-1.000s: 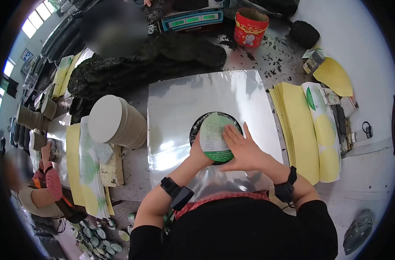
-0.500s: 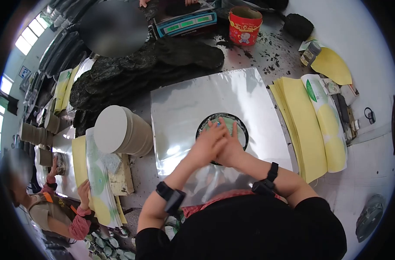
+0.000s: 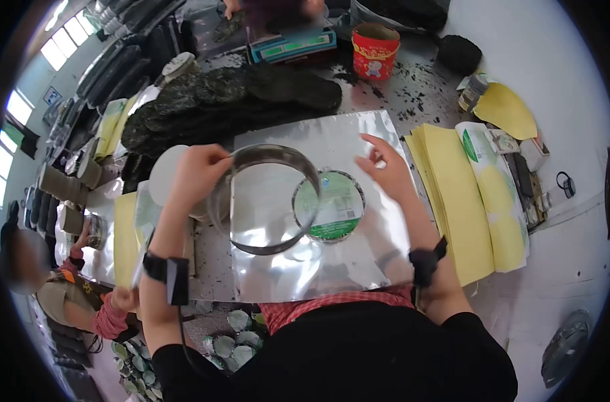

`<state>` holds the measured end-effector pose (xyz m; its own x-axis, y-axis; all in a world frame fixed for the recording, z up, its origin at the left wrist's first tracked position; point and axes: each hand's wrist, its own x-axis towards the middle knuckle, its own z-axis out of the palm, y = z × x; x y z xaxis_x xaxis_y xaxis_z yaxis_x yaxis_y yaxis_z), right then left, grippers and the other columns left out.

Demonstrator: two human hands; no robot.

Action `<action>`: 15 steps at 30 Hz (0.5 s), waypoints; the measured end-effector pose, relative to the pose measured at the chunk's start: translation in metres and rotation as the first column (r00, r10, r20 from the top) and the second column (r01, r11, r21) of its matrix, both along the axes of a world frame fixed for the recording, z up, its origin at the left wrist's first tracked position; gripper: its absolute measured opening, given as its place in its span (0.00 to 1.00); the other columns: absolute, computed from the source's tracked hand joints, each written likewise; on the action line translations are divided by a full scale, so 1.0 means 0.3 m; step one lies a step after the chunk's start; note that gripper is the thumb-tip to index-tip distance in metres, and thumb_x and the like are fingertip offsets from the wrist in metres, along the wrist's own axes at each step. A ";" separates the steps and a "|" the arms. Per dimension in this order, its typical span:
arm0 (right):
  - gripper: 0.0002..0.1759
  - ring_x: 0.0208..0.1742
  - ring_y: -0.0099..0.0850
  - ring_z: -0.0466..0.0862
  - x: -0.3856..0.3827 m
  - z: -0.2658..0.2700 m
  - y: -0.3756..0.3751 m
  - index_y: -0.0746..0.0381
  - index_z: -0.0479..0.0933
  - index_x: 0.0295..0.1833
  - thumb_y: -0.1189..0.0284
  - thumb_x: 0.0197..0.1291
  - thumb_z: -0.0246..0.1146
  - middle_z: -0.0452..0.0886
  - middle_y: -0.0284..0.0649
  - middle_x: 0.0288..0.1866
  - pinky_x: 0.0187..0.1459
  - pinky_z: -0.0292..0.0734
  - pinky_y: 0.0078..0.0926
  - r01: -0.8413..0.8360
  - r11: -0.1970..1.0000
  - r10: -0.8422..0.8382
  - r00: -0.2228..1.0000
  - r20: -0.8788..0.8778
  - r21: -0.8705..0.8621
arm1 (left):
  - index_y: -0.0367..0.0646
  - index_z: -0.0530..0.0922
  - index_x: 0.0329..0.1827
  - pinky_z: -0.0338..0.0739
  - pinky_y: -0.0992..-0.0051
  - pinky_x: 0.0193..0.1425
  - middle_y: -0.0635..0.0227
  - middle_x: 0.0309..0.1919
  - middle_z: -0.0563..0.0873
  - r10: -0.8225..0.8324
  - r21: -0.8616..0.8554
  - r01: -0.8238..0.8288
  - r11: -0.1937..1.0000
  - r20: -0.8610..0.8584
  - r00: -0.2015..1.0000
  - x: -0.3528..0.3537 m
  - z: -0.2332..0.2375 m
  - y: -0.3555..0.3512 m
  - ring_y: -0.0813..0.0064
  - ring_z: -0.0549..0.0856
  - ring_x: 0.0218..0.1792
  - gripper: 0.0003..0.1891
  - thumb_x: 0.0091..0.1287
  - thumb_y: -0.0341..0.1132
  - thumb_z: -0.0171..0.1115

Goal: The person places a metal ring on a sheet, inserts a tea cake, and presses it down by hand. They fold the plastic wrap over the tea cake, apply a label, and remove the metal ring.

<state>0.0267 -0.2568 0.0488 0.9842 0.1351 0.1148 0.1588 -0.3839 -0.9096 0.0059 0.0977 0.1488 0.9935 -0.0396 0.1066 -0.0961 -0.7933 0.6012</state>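
My left hand (image 3: 201,173) grips the rim of a round metal ring (image 3: 264,248) between thumb and fingers, holding it tilted above the shiny metal sheet (image 3: 258,285). Through and beside the ring, a round cake with a green and white label (image 3: 338,204) lies on the sheet. My right hand (image 3: 384,166) hovers over the sheet's right side, fingers curled apart and holding nothing. Behind my left hand, a stack of pale round discs (image 3: 165,175) is partly hidden.
Dark layered material (image 3: 231,100) lies behind the sheet, with a red bucket (image 3: 375,53) and blue scale (image 3: 295,45) beyond. Yellow sheets (image 3: 452,201) lie right. A co-worker (image 3: 84,301) is at left; another person's hand (image 3: 232,8) shows at the top.
My hands have parted from the pressed-together pose over the round cake. The ring is now raised to the left in my left hand, leaving the labelled cake on the sheet.
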 end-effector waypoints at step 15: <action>0.27 0.57 0.44 0.79 0.013 -0.193 0.265 0.61 0.72 0.64 0.66 0.58 0.61 0.80 0.48 0.56 0.58 0.74 0.35 -0.506 0.857 0.514 0.819 0.256 -0.099 | 0.41 0.85 0.40 0.78 0.71 0.37 0.65 0.29 0.87 -0.065 -0.326 -0.012 0.945 -0.225 0.972 -0.115 -0.747 0.043 0.74 0.86 0.32 0.14 0.67 0.44 0.62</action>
